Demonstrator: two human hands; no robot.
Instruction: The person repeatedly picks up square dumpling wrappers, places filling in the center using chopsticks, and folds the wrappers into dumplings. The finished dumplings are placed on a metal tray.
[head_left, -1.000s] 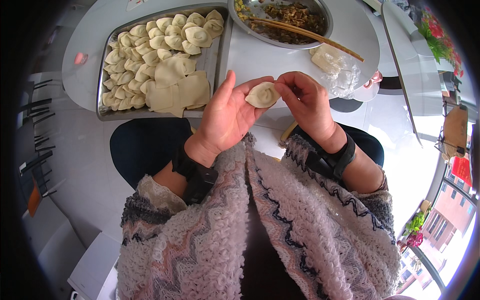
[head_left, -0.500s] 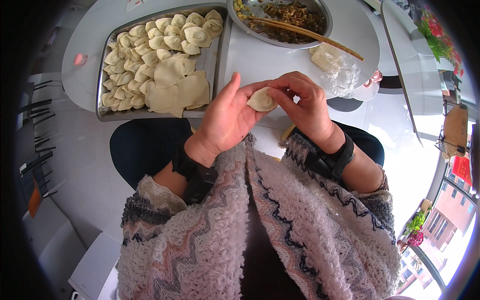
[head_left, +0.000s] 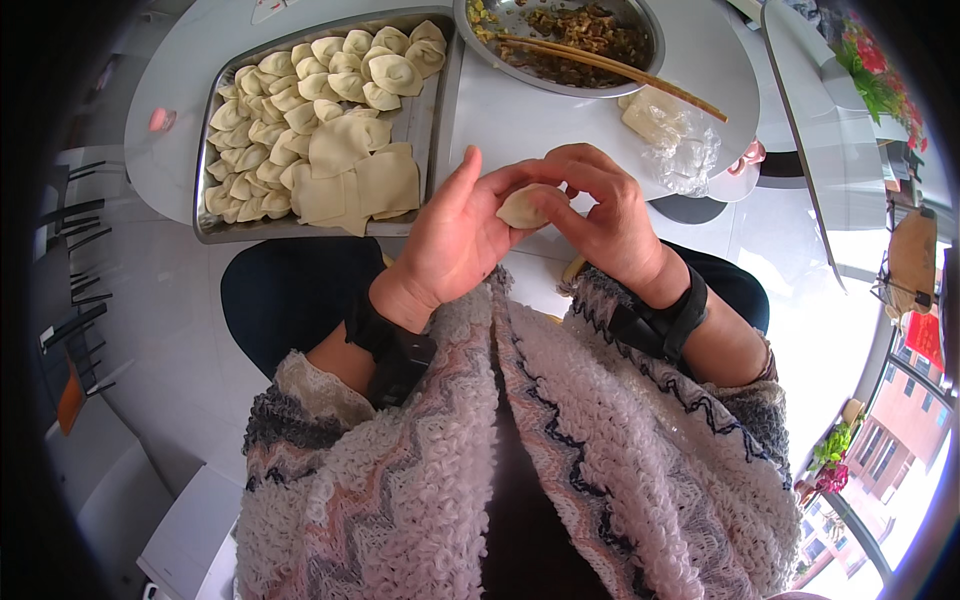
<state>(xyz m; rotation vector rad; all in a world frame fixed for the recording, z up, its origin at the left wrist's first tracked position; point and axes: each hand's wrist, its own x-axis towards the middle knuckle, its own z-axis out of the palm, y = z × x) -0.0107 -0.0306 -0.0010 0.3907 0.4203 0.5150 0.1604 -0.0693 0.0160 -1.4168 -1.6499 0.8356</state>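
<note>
Pinching with both hands, the person holds 1 small pale dough dumpling (head_left: 523,206) in the air above the near edge of the white round table (head_left: 520,120). The left hand (head_left: 452,240) cups it from below with open palm and the thumb closed against it; the right hand (head_left: 600,215) grasps its edge between thumb and bent fingers. I judge the dumpling light, soft and easy to tear, a little sticky, so the hold belongs on the folded rim, not on the filled belly. Further out on the left stands a rectangular metal tray (head_left: 205,215) with many folded dumplings and some flat wrappers. Behind the hands, a round metal bowl (head_left: 655,45) of dark filling carries wooden chopsticks (head_left: 620,72); beside it lies a clear plastic bag (head_left: 680,150).
</note>
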